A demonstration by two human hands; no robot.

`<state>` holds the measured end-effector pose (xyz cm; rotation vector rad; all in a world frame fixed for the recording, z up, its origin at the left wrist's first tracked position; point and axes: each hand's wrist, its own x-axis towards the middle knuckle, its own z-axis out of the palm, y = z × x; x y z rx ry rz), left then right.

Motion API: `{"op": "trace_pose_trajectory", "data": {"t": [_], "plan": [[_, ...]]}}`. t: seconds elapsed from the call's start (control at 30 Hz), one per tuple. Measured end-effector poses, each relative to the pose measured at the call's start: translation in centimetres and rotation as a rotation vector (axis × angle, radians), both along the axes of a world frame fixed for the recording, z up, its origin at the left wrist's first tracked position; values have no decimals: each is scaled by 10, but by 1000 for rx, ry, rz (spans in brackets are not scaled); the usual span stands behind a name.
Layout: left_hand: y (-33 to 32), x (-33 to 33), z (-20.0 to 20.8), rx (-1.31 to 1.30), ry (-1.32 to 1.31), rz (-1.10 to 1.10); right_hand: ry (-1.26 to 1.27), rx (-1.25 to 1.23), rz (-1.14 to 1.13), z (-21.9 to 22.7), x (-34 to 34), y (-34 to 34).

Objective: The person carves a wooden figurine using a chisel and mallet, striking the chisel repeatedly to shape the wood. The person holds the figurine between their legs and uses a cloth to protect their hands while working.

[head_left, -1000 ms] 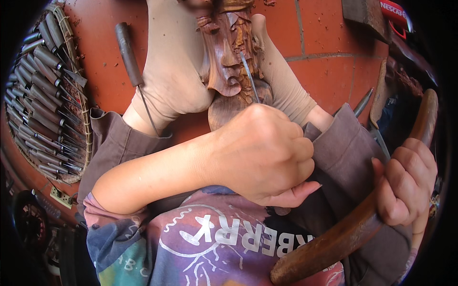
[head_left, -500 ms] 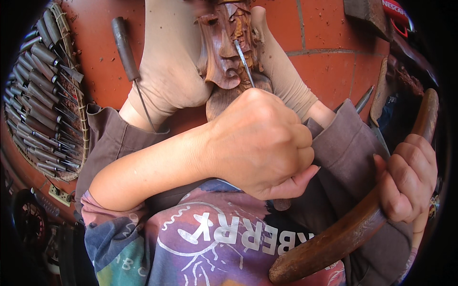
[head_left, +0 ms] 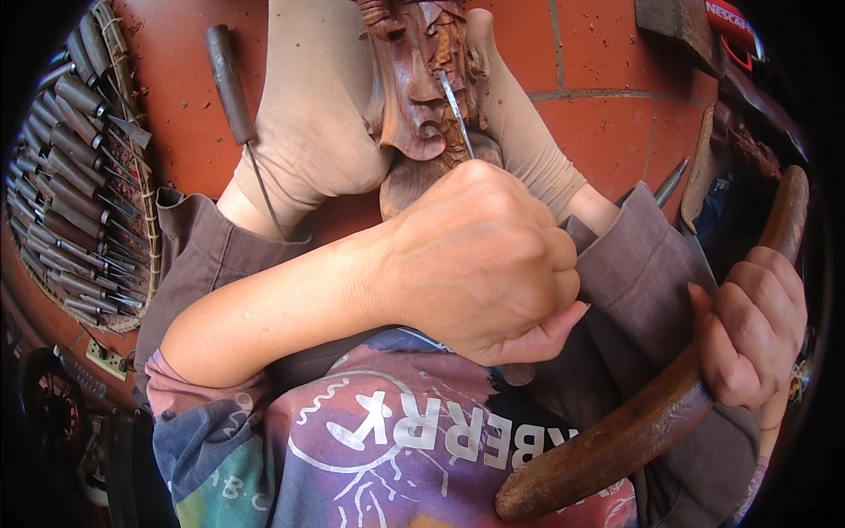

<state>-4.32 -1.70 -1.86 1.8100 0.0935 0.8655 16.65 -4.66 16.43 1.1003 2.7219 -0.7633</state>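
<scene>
My left hand [head_left: 480, 255] is closed round a wood chisel [head_left: 456, 106]. The thin steel blade runs forward out of the fist, and its tip meets the carved face of a reddish-brown wood carving [head_left: 409, 119]. Most of the chisel's handle is hidden by the fingers; its rounded end [head_left: 519, 375] shows below them. The carving stands between my two feet, with a smoother rounded part [head_left: 414, 187] nearest me. At the right, my right hand [head_left: 753, 330] grips a curved brown wooden mallet [head_left: 607, 440], whose thick end hangs low over my lap, apart from the chisel.
A woven tray [head_left: 151, 233] at the left holds many dark-handled carving tools [head_left: 75, 167]. One loose chisel [head_left: 231, 88] leans by my left foot. Wood chips dot the red tiled floor [head_left: 607, 44]. A dark wooden block [head_left: 676, 33] lies at the far right; a power socket [head_left: 107, 359] sits lower left.
The carving and the chisel tip have shifted very slightly in the picture. Both hands keep their grips, and the mallet stays nearly where it was.
</scene>
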Motion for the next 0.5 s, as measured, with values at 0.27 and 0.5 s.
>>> {"op": "trace_pose_trajectory", "data": {"t": [0.27,0.5], "plan": [[0,1,-1,-13,-10,23,-3,56,7,-4,0,-3],[1,0,-1,-18,-14,27,-75,10,-37,2,-5,0]]}}
